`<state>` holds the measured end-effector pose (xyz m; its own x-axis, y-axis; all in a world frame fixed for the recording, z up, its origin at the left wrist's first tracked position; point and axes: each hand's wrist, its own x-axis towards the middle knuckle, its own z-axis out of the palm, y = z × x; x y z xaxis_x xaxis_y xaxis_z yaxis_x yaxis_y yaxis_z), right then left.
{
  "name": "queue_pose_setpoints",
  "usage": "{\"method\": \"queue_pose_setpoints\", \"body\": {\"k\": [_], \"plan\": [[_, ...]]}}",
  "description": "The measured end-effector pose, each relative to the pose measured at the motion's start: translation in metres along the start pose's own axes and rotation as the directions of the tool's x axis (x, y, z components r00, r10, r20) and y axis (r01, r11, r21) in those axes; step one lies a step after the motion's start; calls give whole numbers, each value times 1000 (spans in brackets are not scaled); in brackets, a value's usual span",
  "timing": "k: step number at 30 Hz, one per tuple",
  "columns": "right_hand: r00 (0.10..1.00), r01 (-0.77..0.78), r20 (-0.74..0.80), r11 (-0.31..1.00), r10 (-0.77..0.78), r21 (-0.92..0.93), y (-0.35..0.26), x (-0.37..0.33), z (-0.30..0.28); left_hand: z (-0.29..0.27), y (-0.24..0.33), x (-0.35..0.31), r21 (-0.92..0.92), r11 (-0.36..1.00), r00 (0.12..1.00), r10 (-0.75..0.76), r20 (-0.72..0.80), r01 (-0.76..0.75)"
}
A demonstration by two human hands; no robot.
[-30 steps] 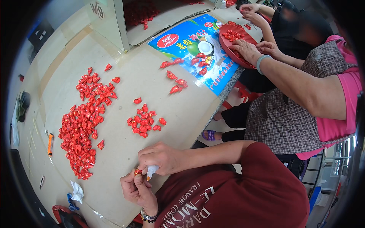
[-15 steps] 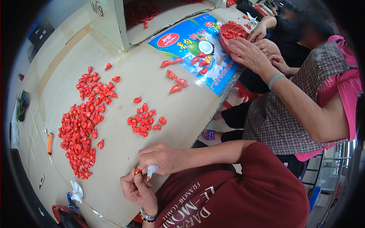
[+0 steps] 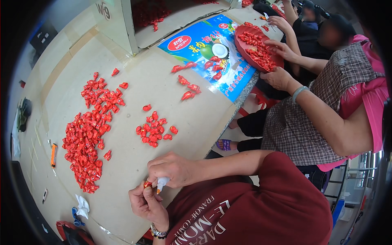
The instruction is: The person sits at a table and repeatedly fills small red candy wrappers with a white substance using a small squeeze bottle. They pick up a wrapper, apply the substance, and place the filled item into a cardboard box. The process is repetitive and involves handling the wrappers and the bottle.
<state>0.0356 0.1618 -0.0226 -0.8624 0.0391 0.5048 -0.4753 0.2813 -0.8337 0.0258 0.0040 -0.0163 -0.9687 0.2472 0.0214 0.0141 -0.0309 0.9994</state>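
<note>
Above the near edge of the table, my left hand [image 3: 148,203], wearing a metal-banded watch, pinches a small glossy red piece [image 3: 148,184] with gold on it. My right hand [image 3: 170,170] is closed round a white marker pen [image 3: 162,183], whose orange tip points down. Its fingertips meet the red piece from above. Beyond my hands lies a small cluster of similar red pieces [image 3: 152,131]. A much larger heap of red pieces [image 3: 83,141] spreads to the left, a few lying loose around it.
At the right, a co-worker's hands [image 3: 279,65] hold a red bowl [image 3: 267,68] of red pieces beside a blue printed sheet [image 3: 196,45]. Several loose pieces lie by it. An orange tube [image 3: 54,155], a crumpled tissue [image 3: 82,206] and a small knife [image 3: 45,196] lie left.
The co-worker's hands have shifted to the bowl's near side, and the bowl has come nearer, showing more of its contents. My own hands stay nearly still.
</note>
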Motion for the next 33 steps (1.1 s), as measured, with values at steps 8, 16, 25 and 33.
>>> {"method": "queue_pose_setpoints", "body": {"k": [8, 16, 25, 33], "plan": [[1000, 6, -5, 1000, -6, 3, 2, -2, 3, -2, -2, 0, -13, 1000, 1000, -9, 3, 9], [1000, -12, 10, 1000, 12, -23, 0, -2, -2, 1, -1, 0, -13, 999, 999, -34, -1, 34], [999, -36, 9, 999, 36, 4, 7, -3, 7, -7, -5, 3, 25, 996, 997, -81, -3, 81], [997, -54, 49, 997, 57, -57, 3, 1, 9, -16, -12, 3, -2, 1000, 996, 7, 92, -7]]}}
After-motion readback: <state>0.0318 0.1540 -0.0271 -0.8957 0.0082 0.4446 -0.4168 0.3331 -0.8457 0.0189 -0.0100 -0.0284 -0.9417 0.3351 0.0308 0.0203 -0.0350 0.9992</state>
